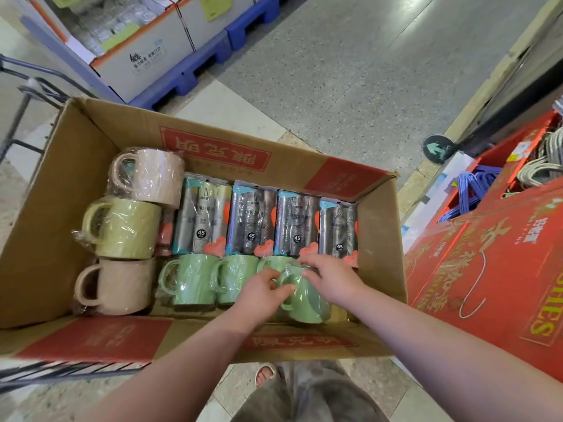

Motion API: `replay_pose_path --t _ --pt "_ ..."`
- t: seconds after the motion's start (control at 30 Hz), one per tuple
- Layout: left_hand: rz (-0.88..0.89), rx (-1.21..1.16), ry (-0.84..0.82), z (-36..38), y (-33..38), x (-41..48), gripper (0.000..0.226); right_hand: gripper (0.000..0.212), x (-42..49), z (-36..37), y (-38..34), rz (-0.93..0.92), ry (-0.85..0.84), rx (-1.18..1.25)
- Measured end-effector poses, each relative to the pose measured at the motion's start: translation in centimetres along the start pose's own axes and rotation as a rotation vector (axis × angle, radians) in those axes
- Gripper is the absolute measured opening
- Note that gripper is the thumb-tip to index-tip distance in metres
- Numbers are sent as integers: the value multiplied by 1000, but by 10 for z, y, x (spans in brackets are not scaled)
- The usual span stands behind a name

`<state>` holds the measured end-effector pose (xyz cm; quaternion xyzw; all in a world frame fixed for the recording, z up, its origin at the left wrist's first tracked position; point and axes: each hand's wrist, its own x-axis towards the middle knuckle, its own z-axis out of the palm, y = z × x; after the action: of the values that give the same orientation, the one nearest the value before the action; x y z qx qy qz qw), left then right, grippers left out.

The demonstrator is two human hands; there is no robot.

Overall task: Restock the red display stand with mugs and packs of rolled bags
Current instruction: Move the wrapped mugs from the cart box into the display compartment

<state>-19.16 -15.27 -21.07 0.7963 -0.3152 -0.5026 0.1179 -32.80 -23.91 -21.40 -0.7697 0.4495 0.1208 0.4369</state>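
Both hands have a closed grip on one film-wrapped green mug (307, 300) at the 5 o'clock corner of the cardboard box (61, 208). The left hand (262, 289) is at the handle side, the right hand (332, 281) over the rim. Lift vertically, clear the neighbouring green mugs (195, 278), then carry to the red display stand (487, 269) at 3 o'clock.

Packs of rolled bags (201, 220), four in a row: white "45" on each round black label; smaller print illegible.
Cardboard box (61, 208): red panels on far wall and near flap, characters "陳克明".
Red display stand (487, 269), right: yellow letters "SHES", cut off.
White carton (146, 56), far left: "TOP".
Floor sticker (437, 148): green arrow.
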Motion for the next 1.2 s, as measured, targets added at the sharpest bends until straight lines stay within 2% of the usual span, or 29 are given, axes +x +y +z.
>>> replay_pose_path --t 0.3,0.47,0.57,0.67,0.73,0.83,0.97,1.1,1.17,1.2 --pt "20 30 156 -21 -3 -8 25 43 2 -5 -6 45 64 153" --pt "-61 -72 213 -37 -14 -11 33 37 11 0 36 252 34 49" --pt "-88 -104 220 -38 -18 -10 48 44 13 10 58 408 -57 12" --pt "-93 -114 220 -35 -16 -10 48 54 13 21 70 497 -92 -50" --pt "-104 -109 216 -33 -15 -10 46 62 14 26 76 556 -51 -58" --pt "-132 -112 212 -33 -15 -7 39 69 22 30 86 593 52 41" --pt "-151 -157 197 -30 -17 -6 24 64 28 31 88 613 40 76" --pt "-123 -152 183 -29 -16 -6 11 85 29 38 88 620 -25 107" --pt "-114 -166 170 -29 -16 -7 8 79 29 42 90 640 -9 88" --pt "-120 -186 159 -29 -16 -6 7 70 30 42 91 654 -3 69"
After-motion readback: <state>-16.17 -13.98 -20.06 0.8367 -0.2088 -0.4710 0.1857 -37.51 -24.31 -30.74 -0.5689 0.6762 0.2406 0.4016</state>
